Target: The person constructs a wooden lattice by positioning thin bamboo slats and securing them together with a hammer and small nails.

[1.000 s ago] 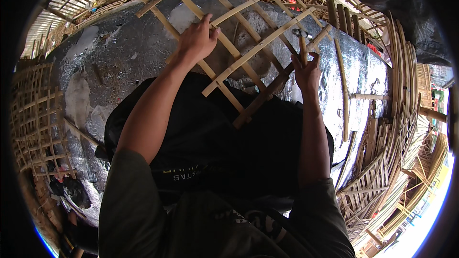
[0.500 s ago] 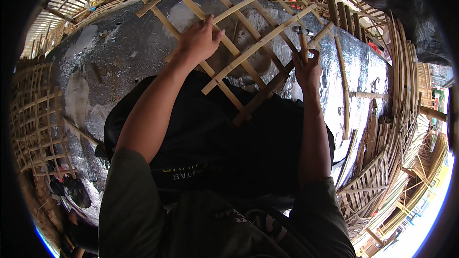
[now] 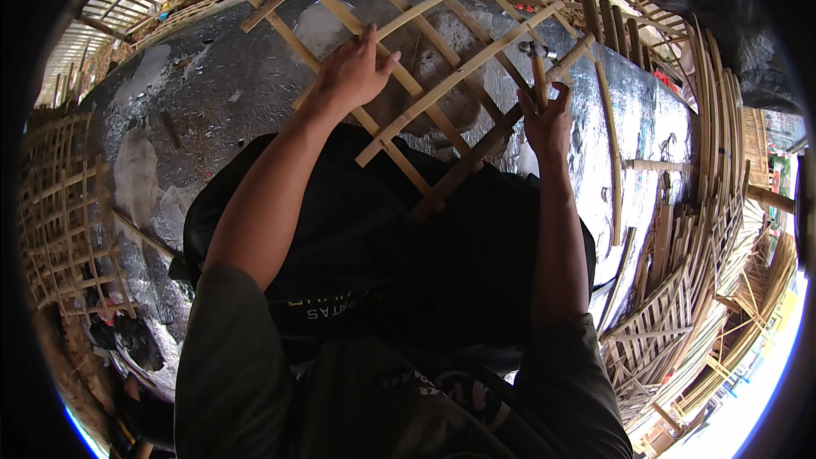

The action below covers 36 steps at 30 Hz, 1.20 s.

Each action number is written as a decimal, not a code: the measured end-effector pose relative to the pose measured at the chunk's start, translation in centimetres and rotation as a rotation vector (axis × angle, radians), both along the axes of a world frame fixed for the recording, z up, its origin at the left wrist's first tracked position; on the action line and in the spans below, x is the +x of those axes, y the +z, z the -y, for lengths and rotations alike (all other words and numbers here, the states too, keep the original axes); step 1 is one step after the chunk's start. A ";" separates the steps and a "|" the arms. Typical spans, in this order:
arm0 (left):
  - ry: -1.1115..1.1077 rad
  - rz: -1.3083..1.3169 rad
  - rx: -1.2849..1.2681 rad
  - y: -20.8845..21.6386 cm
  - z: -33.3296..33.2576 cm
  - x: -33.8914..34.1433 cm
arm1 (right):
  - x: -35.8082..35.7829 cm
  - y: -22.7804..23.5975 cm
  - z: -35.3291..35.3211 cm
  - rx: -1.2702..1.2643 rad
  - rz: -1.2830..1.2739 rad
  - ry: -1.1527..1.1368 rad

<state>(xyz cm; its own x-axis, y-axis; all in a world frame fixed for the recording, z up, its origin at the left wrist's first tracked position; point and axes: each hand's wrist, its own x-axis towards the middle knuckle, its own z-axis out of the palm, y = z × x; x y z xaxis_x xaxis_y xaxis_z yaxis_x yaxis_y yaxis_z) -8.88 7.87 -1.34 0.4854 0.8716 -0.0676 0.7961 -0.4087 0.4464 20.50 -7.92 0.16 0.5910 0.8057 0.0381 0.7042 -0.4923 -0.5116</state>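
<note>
Where lattice (image 3: 463,73) ends, loose stick (image 3: 612,153), slats (image 3: 704,119) crowd right.

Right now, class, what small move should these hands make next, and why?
Probably a light tap of the hammer on the thick edge pole of the bamboo lattice: the right hand holds the hammer by its handle, its head close to that pole, while the left hand is on the lattice and could steady it.

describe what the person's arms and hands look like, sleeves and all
Dark grey-green sleeves end around the elbows, leaving the forearms bare. The left hand and right hand are ungloved, and no watch or bracelet shows on either wrist.
</note>
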 end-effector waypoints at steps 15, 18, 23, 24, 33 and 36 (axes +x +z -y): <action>0.017 -0.016 -0.050 0.4 0.0 0.1 | -0.1 0.0 0.0 -0.003 0.045 0.012; 0.012 -0.021 -0.058 0.5 0.0 0.1 | -0.1 0.2 0.0 -0.008 0.027 0.014; 0.005 -0.025 -0.036 0.2 -0.1 0.1 | 0.0 0.2 0.0 -0.012 0.032 0.019; 0.004 -0.024 -0.035 0.1 -0.1 0.0 | 0.0 0.1 0.0 -0.003 0.036 0.022; 0.002 -0.024 -0.028 0.0 -0.1 0.0 | 0.0 -0.2 0.1 0.042 0.059 0.043; 0.001 -0.020 -0.023 0.0 -0.1 0.0 | 0.0 -0.2 0.1 0.048 0.069 0.047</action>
